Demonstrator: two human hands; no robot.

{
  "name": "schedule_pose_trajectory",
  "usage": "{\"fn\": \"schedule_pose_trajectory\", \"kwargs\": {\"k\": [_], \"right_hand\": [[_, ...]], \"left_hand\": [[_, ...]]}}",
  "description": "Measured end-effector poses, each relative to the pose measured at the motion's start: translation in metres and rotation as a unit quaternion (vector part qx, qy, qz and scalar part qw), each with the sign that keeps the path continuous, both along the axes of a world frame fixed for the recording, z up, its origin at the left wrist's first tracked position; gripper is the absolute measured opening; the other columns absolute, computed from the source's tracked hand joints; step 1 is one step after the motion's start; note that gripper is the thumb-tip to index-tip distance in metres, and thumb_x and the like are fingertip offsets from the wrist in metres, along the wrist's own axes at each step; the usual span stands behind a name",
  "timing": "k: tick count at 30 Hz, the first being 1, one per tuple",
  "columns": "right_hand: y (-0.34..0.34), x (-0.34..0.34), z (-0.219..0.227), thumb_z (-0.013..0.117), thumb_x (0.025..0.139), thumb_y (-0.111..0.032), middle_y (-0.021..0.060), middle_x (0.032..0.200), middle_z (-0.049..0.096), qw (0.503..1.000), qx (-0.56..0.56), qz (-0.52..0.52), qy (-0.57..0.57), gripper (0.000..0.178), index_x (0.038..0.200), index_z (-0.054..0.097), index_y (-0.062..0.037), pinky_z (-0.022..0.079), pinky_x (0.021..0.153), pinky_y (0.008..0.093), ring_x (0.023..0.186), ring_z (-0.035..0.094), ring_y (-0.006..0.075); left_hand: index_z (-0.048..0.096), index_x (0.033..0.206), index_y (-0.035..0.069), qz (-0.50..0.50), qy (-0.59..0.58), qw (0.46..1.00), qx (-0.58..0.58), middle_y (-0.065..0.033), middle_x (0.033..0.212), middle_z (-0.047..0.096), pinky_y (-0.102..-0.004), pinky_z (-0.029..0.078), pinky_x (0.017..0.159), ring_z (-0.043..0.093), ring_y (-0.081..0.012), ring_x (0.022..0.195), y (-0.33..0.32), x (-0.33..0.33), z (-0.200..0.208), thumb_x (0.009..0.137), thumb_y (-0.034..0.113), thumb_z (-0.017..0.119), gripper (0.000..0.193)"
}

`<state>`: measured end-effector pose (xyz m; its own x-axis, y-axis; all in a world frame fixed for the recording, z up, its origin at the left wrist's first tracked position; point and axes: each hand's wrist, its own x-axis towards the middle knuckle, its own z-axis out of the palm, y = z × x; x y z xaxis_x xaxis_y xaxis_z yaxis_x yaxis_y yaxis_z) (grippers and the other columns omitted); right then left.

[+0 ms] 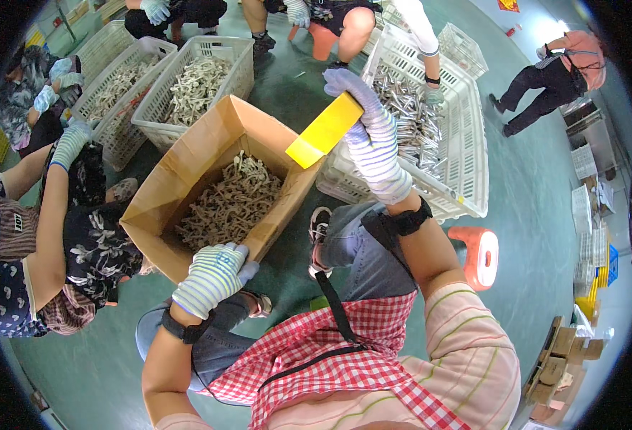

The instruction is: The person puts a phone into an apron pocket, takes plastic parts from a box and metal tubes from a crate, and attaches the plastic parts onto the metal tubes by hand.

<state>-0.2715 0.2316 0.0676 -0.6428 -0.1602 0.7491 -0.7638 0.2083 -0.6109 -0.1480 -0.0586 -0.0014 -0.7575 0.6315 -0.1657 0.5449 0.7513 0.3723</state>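
Observation:
A brown cardboard box [187,154] stands tilted before me, its top open. Inside lies a heap of small grey-beige metal-looking parts [230,204]; their exact kind is hard to make out. My left hand [212,279], in a striped knit glove, is closed on the box's near edge. My right hand [373,136], in a similar glove, is raised by the far right corner and closed on a wide band of yellow tape [327,129]. The band slants down to the box's rim there. Some right-hand fingers are hidden behind the tape.
White crates [219,54] of similar parts stand beyond the box. A large white crate [474,150] at right holds shiny metal pieces [409,118]. An orange stool [476,258] is right of my knee. Co-workers sit left and ahead; another person [552,79] stands far right.

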Motion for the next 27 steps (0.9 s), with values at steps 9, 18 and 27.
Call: {"fn": "schedule_pose_trajectory", "kwargs": {"k": [9, 18, 27], "right_hand": [[0.004, -0.001, 0.000, 0.059, 0.092, -0.015, 0.0108, 0.126, 0.061, 0.998, 0.045, -0.029, 0.031, 0.042, 0.132, 0.052, -0.0040, 0.045, 0.096, 0.0314, 0.110, 0.061, 0.0218], [0.003, 0.005, 0.000, 0.058, 0.092, -0.008, 0.0068, 0.106, 0.066, 0.987, -0.032, -0.025, -0.153, 0.039, 0.130, 0.053, -0.0028, 0.049, 0.086, 0.0284, 0.092, 0.062, 0.0144], [0.086, -0.052, -0.038, 0.063, 0.088, -0.022, 0.0126, 0.092, 0.067, 0.927, 0.081, -0.259, -0.260, 0.035, 0.114, 0.063, 0.0003, 0.049, 0.074, 0.0334, 0.077, 0.061, 0.0199]], "left_hand": [[0.060, 0.093, 0.002, 0.002, 0.004, 1.000, -0.008, -0.0214, 0.084, 0.063, -0.0483, 0.050, 0.070, 0.062, -0.0398, 0.079, 0.001, 0.001, 0.000, 0.090, 0.036, 0.054, 0.035], [0.060, 0.093, 0.002, 0.002, 0.008, 1.000, -0.004, -0.0210, 0.085, 0.063, -0.0482, 0.050, 0.070, 0.062, -0.0398, 0.078, -0.001, 0.002, -0.003, 0.090, 0.035, 0.054, 0.034], [0.060, 0.094, 0.002, 0.001, 0.005, 1.000, -0.008, -0.0206, 0.084, 0.062, -0.0482, 0.050, 0.071, 0.062, -0.0397, 0.079, -0.001, 0.001, -0.006, 0.090, 0.036, 0.053, 0.035]]}}
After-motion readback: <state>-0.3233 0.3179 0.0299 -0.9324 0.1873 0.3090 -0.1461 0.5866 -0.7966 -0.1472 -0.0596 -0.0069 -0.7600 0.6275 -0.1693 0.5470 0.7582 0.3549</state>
